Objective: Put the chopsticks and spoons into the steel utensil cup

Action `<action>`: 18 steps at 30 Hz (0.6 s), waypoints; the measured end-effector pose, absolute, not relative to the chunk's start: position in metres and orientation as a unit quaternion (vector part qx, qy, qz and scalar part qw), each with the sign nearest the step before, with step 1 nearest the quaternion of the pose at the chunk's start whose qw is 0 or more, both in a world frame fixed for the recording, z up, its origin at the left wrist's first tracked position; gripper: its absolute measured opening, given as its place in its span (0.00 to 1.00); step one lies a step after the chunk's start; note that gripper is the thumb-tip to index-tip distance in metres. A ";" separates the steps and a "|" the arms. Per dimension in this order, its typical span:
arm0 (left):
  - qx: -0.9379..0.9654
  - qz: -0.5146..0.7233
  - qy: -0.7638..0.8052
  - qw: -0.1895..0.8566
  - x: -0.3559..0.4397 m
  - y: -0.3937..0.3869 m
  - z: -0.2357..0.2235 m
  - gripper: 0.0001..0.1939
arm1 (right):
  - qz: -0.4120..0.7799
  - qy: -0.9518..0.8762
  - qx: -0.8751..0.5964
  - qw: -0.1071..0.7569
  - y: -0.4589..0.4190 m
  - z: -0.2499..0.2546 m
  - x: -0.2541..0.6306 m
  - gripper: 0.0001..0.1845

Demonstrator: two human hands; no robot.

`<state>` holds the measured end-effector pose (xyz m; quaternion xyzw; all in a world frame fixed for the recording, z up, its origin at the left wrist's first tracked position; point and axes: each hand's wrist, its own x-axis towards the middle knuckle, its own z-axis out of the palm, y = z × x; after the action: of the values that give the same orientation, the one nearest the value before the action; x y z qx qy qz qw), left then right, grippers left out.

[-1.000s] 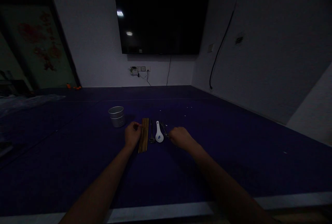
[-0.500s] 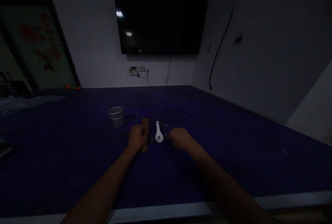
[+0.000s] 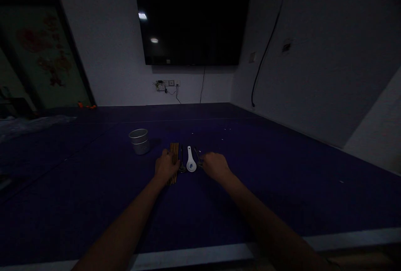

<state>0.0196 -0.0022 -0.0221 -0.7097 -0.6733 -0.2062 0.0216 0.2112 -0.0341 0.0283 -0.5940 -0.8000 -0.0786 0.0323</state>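
A row of wooden chopsticks (image 3: 175, 149) lies side by side on the dark blue surface (image 3: 194, 212). My left hand (image 3: 165, 166) rests over their middle, fingers at the left edge and thumb at the right, closed round the row. Just right of them is a dark metal spoon (image 3: 182, 168), bowl toward me. Beside it lies a white ceramic spoon (image 3: 191, 164) with a blue mark in its bowl. A second metal spoon (image 3: 197, 154) leans at a slant to its right. My right hand (image 3: 215, 165) is closed at this spoon's near end, fingertips partly hidden.
A grey metal cup (image 3: 139, 141) stands left of the chopsticks. Small white scraps (image 3: 227, 129) are scattered farther back. Clear plastic wrapping (image 3: 34, 125) lies at the far left. A television (image 3: 194, 26) hangs on the far wall above sockets (image 3: 169, 83) and cables.
My left thumb has spread out to the right edge of the chopsticks. My right hand has shifted slightly left at the slanted metal spoon. The utensils lie much as before.
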 end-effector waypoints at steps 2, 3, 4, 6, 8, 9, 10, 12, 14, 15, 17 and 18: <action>-0.710 -0.201 -0.675 0.020 0.021 -0.002 -0.021 0.19 | -0.075 -0.799 -0.595 0.042 -0.035 0.026 0.209 0.15; -0.710 -0.200 -0.675 0.019 0.022 -0.003 -0.020 0.18 | -0.072 -0.801 -0.593 0.046 -0.035 0.026 0.208 0.15; -0.710 -0.199 -0.675 0.017 0.023 -0.003 -0.020 0.18 | -0.070 -0.803 -0.589 0.050 -0.035 0.025 0.208 0.15; -0.709 -0.195 -0.678 0.015 0.024 -0.003 -0.019 0.18 | -0.070 -0.807 -0.584 0.055 -0.035 0.024 0.207 0.16; -0.705 -0.189 -0.683 0.014 0.026 -0.003 -0.018 0.17 | -0.072 -0.808 -0.581 0.058 -0.035 0.022 0.207 0.17; -0.703 -0.186 -0.686 0.015 0.027 -0.003 -0.017 0.17 | -0.074 -0.809 -0.581 0.059 -0.035 0.021 0.207 0.18; -0.700 -0.184 -0.690 0.016 0.028 -0.003 -0.017 0.17 | -0.073 -0.809 -0.581 0.058 -0.035 0.021 0.207 0.18; -0.695 -0.184 -0.695 0.017 0.029 -0.003 -0.016 0.18 | -0.070 -0.809 -0.580 0.057 -0.034 0.019 0.207 0.19; -0.687 -0.188 -0.702 0.016 0.030 -0.004 -0.016 0.18 | -0.070 -0.812 -0.576 0.057 -0.034 0.019 0.207 0.19; -0.683 -0.190 -0.705 0.015 0.029 -0.004 -0.016 0.19 | -0.070 -0.814 -0.574 0.057 -0.034 0.018 0.207 0.18; -0.677 -0.190 -0.711 0.014 0.028 -0.005 -0.015 0.19 | -0.068 -0.817 -0.570 0.058 -0.035 0.019 0.207 0.18; -0.675 -0.187 -0.714 0.015 0.027 -0.005 -0.014 0.20 | -0.067 -0.817 -0.570 0.056 -0.035 0.019 0.207 0.17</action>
<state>0.0269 -0.0052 -0.0141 -0.6748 -0.7136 -0.1875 0.0145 0.2070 -0.0349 0.0188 -0.5695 -0.8173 -0.0669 0.0559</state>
